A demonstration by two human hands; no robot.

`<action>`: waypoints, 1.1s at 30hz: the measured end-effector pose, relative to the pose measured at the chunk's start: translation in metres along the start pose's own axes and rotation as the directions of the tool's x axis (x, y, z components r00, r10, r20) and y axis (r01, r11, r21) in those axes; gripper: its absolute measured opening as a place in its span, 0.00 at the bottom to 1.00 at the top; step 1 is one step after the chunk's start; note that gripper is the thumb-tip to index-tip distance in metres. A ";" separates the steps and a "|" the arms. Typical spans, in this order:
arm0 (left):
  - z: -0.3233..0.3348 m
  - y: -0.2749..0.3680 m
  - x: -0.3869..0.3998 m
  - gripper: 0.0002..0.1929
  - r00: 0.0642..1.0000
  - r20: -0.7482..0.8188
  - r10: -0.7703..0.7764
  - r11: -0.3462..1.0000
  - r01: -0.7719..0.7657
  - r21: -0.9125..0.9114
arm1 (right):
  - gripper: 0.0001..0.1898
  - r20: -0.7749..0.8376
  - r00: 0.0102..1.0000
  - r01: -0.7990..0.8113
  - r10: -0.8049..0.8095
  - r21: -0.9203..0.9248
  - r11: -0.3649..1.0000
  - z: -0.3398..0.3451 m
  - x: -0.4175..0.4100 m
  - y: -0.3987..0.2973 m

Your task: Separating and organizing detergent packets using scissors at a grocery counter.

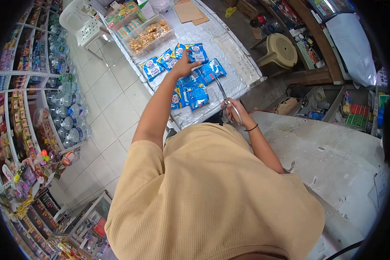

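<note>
Several blue foil sachets (152,68) lie in a spread on a table (211,32) with a silvery plastic cover. My left hand (183,66) reaches over the middle of them, fingers spread, its fingertips at or just above a sachet (197,53) in the upper row. Whether it touches that sachet I cannot tell. In my right hand (236,112), at the table's near right edge, is a pair of metal scissors (223,92). The blades point away from me, their tips by a sachet (213,71) on the right. More sachets (197,97) lie overlapped nearer to me.
A clear plastic tub (149,35) of packed snacks and pieces of brown cardboard (188,12) stand farther back on the table. Left are a white plastic chair (81,24) and shelves with water bottles (76,110). A beige stool (279,50) and a worn white counter (338,156) are on the right.
</note>
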State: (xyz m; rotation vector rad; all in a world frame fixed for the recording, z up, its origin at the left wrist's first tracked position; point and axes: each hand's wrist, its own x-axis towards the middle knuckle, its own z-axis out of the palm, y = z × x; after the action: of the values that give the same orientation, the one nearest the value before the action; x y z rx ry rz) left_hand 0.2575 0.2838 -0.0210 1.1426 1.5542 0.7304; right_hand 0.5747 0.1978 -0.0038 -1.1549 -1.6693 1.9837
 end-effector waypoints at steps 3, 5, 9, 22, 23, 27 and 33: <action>-0.007 0.006 -0.010 0.34 0.988 -0.111 0.109 0.929 -0.062 0.364 | 0.22 -0.036 0.999 -0.009 0.009 -0.004 1.000 -0.002 -0.002 0.003; -0.007 0.010 -0.029 0.32 0.942 -0.117 0.314 0.770 -0.180 0.612 | 0.22 -0.066 0.998 -0.019 0.020 0.007 1.000 -0.002 -0.003 0.005; -0.012 0.006 -0.068 0.31 0.783 0.466 0.413 0.552 -0.622 0.555 | 0.21 -0.066 0.996 -0.048 0.054 0.095 0.994 -0.002 -0.001 0.002; 0.048 0.002 -0.071 0.32 0.956 0.174 0.235 0.736 -0.292 0.610 | 0.18 -0.454 0.884 0.187 -0.111 0.126 0.974 -0.001 0.007 0.027; 0.049 0.000 -0.074 0.31 0.969 0.116 0.216 0.747 -0.241 0.619 | 0.18 -0.461 0.881 0.184 -0.104 0.132 0.974 -0.007 0.005 0.029; 0.051 -0.004 -0.085 0.29 0.858 0.124 0.498 0.588 -0.439 0.679 | 0.13 -0.450 0.893 0.093 0.011 0.207 0.974 -0.014 -0.009 0.027; 0.059 -0.001 -0.069 0.18 0.879 0.247 0.408 0.737 -0.477 0.479 | 0.11 -0.147 0.984 -0.103 0.106 0.023 0.994 -0.009 -0.026 0.023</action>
State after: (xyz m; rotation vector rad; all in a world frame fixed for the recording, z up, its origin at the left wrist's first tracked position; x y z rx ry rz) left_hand 0.3148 0.2142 -0.0134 1.9894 1.4196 0.5212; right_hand 0.6035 0.1795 -0.0148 -1.3743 -1.5471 1.9155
